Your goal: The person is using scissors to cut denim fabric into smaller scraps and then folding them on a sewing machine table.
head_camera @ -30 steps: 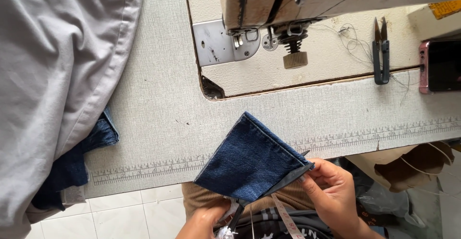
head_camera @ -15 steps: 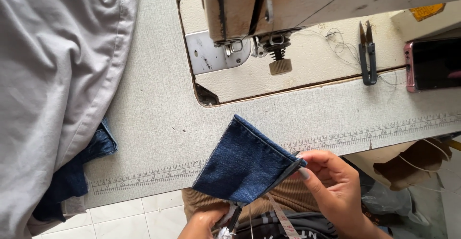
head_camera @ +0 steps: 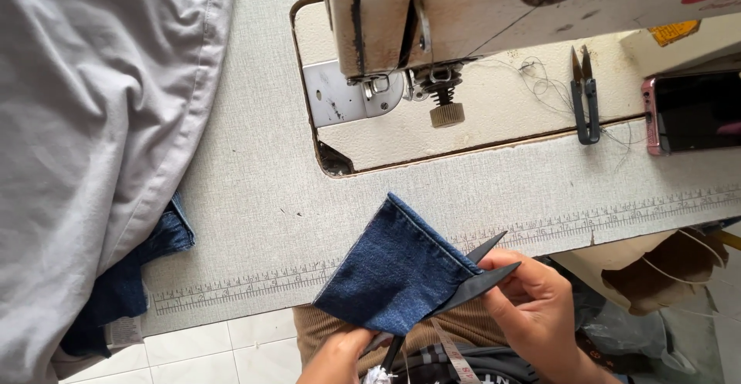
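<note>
Both hands work at the table's near edge: the right hand (head_camera: 532,311) pinches a folded dark blue denim piece (head_camera: 394,272) and black lining strips (head_camera: 475,280). Left hand (head_camera: 336,357) (mostly cropped) closes under its lower corner; bare grey tabletop (head_camera: 255,199) lies beyond.

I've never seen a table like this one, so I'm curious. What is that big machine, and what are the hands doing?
The picture comes from a camera on the person's head, looking down at their own two hands. The big worn thing at the top is a sewing machine, set into a grey table with ruler marks printed along its front edge. The right hand pinches a folded piece of blue denim together with a black piece. The left hand touches the denim from below. On the table lie small thread snips, a phone in a pink case, and some loose threads. A big grey cloth lies on the left, with more dark denim under it.
</note>
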